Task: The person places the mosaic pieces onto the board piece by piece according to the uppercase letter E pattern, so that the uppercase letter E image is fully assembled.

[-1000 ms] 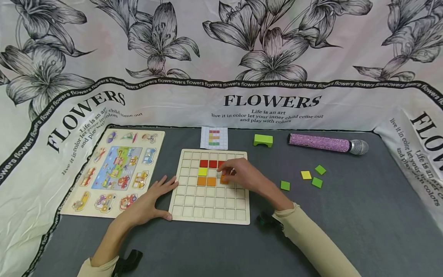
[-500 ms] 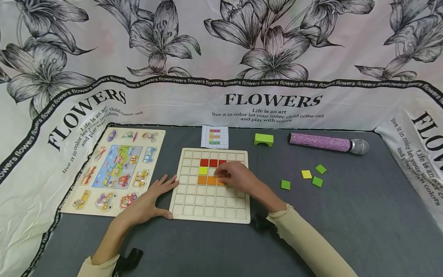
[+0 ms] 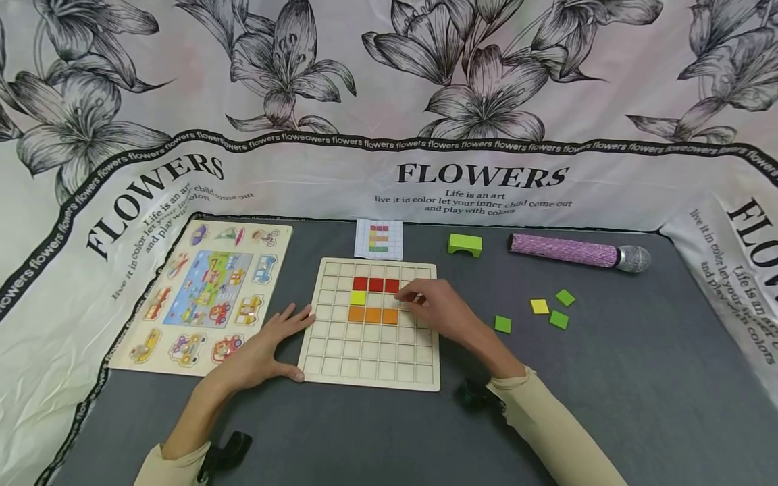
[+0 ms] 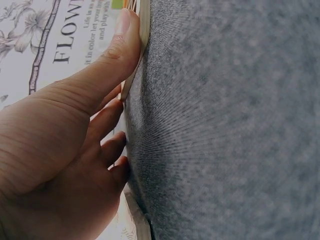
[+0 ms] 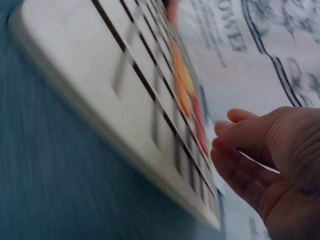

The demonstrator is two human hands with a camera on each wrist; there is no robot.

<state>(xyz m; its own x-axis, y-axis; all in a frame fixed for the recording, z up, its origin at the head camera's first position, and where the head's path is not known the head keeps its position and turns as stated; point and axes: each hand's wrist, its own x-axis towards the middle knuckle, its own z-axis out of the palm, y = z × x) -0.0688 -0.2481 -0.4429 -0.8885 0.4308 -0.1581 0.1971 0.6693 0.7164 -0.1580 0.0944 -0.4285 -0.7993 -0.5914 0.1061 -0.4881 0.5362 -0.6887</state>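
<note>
A wooden grid board (image 3: 369, 371) lies on the table, with red tiles (image 3: 376, 285), one yellow tile (image 3: 358, 298) and orange tiles (image 3: 373, 315) set in its squares. At the board's left edge, my left hand (image 3: 261, 354) rests with fingers spread, index finger and thumb touching the edge; the left wrist view shows the thumb (image 4: 112, 50) against the rim. Over the board's right side hovers my right hand (image 3: 440, 307), fingers loosely bent and no tile visible between them. In the right wrist view, thumb and fingertips (image 5: 222, 131) are close together beside the board.
Loose green tiles (image 3: 502, 325) and a yellow tile (image 3: 539, 306) lie right of the board. Behind it are a pattern card (image 3: 379, 251), a green arch block (image 3: 464, 245) and a pink microphone (image 3: 562, 250). A picture puzzle (image 3: 130, 354) lies at the left.
My right hand has placed the third orange tile at the right end of the orange row, let go, and drawn back up and to the right. My left hand has stayed put.
</note>
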